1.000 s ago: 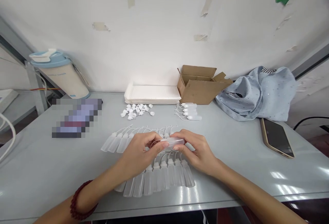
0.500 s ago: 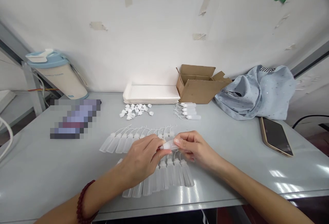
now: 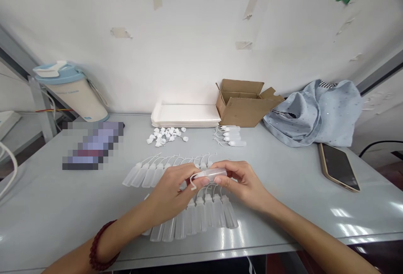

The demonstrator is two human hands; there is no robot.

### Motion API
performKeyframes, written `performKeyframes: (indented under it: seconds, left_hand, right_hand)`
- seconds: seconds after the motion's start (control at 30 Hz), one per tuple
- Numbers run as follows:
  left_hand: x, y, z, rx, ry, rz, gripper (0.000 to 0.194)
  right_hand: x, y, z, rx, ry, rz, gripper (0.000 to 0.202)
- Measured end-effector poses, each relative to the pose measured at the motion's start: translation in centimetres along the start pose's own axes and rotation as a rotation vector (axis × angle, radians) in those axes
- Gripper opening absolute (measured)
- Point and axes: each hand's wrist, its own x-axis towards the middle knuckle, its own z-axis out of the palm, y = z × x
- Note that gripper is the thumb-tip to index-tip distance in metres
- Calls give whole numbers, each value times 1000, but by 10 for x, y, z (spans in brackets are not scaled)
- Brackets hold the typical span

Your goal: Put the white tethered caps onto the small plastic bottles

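Note:
Between my two hands is a small translucent plastic squeeze bottle (image 3: pixel 214 174), lying nearly level with its white cap end to the left. A thin curved strap hangs from that end. My left hand (image 3: pixel 174 188) pinches the bottle near its cap, thumb in front. My right hand (image 3: pixel 244 179) grips the body toward its base between thumb and fingers. Behind my left hand lies a row of similar bottles (image 3: pixel 138 174) with straps pointing away. Another row of bottles (image 3: pixel 200 217) lies nearer the table's front edge, partly hidden by my left hand and forearm.
White caps (image 3: pixel 166 134) lie in a loose pile, with several capped bottles (image 3: pixel 231 135) to their right. Behind stand white padded envelopes (image 3: pixel 189 114) and an open cardboard box (image 3: pixel 242 110). A tumbler (image 3: pixel 75 93), blue cloth bag (image 3: pixel 317 112) and phone (image 3: pixel 338 167) flank them.
The bottle has turned so more of its body and its hanging strap show. My left fingers have shifted from the cap's tip toward the bottle's neck. Both hands stay in about the same place.

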Motion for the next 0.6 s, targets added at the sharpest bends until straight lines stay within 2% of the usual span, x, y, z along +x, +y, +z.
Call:
performKeyframes:
  seconds: [0.2, 0.33, 0.47, 0.6]
  left_hand:
    - [0, 2, 1, -6, 59, 114, 36]
    - [0, 3, 1, -30, 73, 88, 37]
    - [1, 2, -1, -72, 64, -17, 41]
    - [1, 1, -3, -66, 63, -39, 44]
  right_hand:
    - [1, 6, 0, 142, -53, 131, 34]
    - [0, 7, 3, 213, -83, 207, 37]
    - [-1, 3, 5, 106, -41, 113, 30]
    - [-1, 5, 6, 77, -16, 23, 22]
